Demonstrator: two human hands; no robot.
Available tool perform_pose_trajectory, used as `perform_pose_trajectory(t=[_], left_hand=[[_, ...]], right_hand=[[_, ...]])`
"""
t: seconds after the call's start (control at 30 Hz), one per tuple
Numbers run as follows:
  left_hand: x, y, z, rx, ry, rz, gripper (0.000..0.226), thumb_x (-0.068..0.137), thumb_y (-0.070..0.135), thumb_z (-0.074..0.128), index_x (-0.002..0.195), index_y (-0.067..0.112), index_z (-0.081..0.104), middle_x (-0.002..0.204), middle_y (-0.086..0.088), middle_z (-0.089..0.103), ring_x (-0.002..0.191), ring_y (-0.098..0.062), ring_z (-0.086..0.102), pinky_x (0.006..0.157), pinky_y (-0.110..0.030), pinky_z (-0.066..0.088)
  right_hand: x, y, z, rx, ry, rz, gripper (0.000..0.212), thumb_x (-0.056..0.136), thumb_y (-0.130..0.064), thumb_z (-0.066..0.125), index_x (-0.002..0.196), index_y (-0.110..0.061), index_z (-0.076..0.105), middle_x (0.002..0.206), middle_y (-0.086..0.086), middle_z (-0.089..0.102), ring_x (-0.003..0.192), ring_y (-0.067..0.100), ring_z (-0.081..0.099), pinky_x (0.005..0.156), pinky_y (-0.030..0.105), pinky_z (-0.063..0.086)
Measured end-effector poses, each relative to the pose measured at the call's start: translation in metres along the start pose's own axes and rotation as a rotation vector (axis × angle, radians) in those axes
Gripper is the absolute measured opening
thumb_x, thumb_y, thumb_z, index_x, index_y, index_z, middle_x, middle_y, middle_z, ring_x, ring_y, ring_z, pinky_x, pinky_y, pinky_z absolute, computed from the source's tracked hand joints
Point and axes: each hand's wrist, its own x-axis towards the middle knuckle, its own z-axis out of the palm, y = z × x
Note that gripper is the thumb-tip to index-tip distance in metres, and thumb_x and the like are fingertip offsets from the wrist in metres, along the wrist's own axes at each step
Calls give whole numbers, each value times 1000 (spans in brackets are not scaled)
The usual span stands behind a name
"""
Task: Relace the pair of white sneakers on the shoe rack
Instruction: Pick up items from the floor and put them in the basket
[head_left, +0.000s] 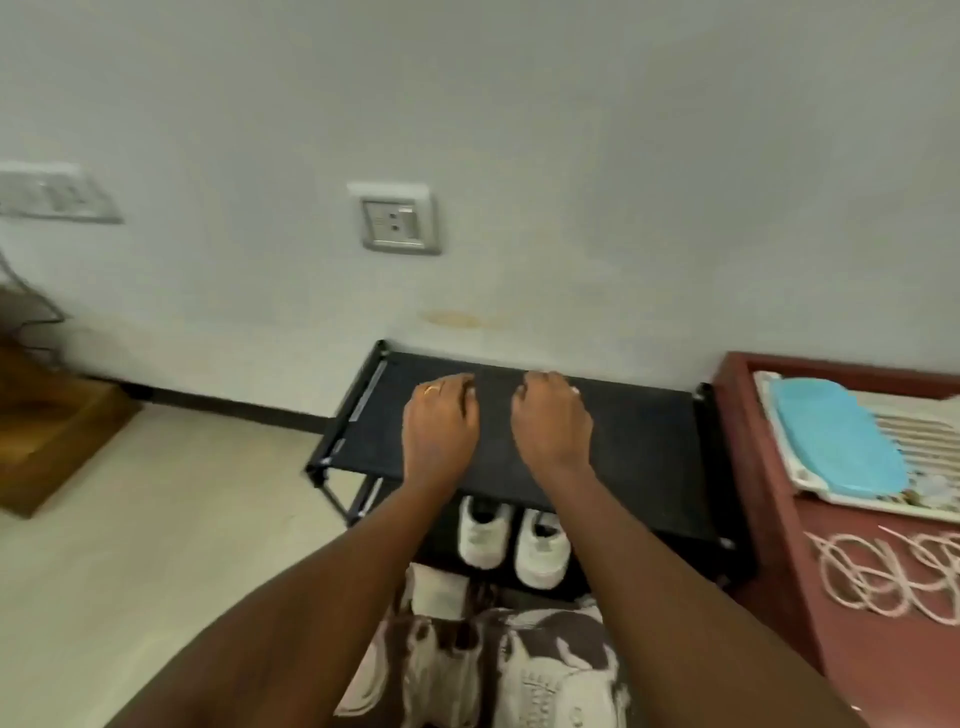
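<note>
A black shoe rack (639, 441) stands against the white wall. Two white sneakers sit side by side on its lower shelf, the left sneaker (483, 535) and the right sneaker (543, 548), toes toward me. Both arms reach out over the rack's top. My left hand (441, 426), with a ring on one finger, and my right hand (550, 421) hover above the top shelf with fingers curled downward and nothing in them. Pale laces (883, 571) lie coiled on the red surface at the right.
A red table (753, 467) stands right of the rack with a white tray (810, 493) holding a blue pad (831, 436). A wall socket (395, 221) is above the rack. A wooden piece (52, 441) sits at the left on the cream floor. Patterned cloth (493, 665) covers my lap.
</note>
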Motion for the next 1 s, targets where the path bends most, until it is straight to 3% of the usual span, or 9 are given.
perform_pose_trajectory(t=[0.23,0.4,0.57,0.73,0.83,0.9,1.0], left_hand=[[-53,-192,-104,214,221,-412,19,89,10,53,104,11,64,104,-9,67,99,-31,57,82,-39,44],[-116,-332,-121,318,70,-795,27,90,14,50,115,13,59,118,-9,61,108,-30,53,87,-40,43],[-195,-431,-91,264,-155,-1177,40,88,14,53,127,10,48,128,-13,50,117,-32,47,91,-41,41],[-262,-479,-51,169,-301,-1475,60,88,23,60,140,10,33,139,-20,34,125,-41,37,96,-45,38],[-288,-498,-26,116,-309,-1580,78,82,29,70,144,12,25,140,-24,29,124,-46,37,100,-48,36],[-299,-506,-11,73,-255,-1597,84,76,29,76,142,12,26,138,-26,30,121,-47,41,99,-49,36],[-309,-517,6,105,-242,-1494,60,80,22,71,127,3,39,128,-23,37,116,-43,42,96,-50,40]], right_hand=[[-51,-165,125,142,-256,-386,27,97,-21,44,111,-5,61,112,15,59,103,34,57,79,41,49],[-67,-218,226,-40,-645,-673,27,98,-14,38,116,-3,56,119,15,53,107,33,52,83,39,43],[-88,-194,357,-195,-977,-706,32,93,-19,48,124,-10,48,125,10,44,113,30,50,87,36,44],[-101,-148,450,-303,-1241,-542,59,93,-21,53,145,-15,26,151,14,20,131,37,35,101,41,38],[-107,-129,489,-382,-1212,-599,63,91,-16,56,147,-23,27,156,13,4,136,37,24,104,37,35],[-106,-125,511,-385,-1243,-607,70,90,-12,57,148,-28,22,157,13,-5,140,41,13,108,42,30],[-102,-125,541,-387,-1196,-671,77,90,-5,55,149,-36,16,157,10,-15,143,41,-4,111,48,25]])
